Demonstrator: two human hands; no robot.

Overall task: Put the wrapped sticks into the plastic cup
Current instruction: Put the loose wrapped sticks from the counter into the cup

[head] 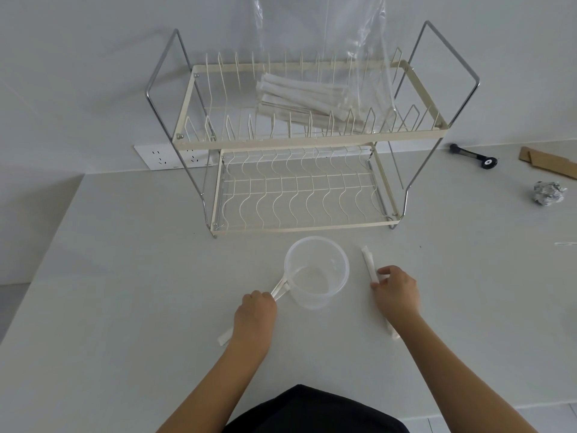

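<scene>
1. Cup (317,271): clear plastic, upright on the table (125,276), near centre, just in front of the rack (299,145); mouth open
2. Left hand (256,317): fingers curled closed round wrapped sticks (281,287). Far ends of these sticks rest against the cup's left rim; near ends stick out behind the hand, low over the table
3. Right hand (396,292): right of the cup, fingers pinched on another stick (368,264) that lies on the table, pointing far-near. Its far end is free; the hand covers its middle, and a wrapped end shows beside the wrist
4. Rack: two wire tiers, far side of the table. Top tier holds a bundle (309,101) of more wrapped sticks, partly inside a clear bag (359,57); lower tier bare wire
5. Far right of the table: black tool (474,154), cardboard (549,162), crumpled foil ball (548,192). Wall socket (168,157) behind the rack at left
</scene>
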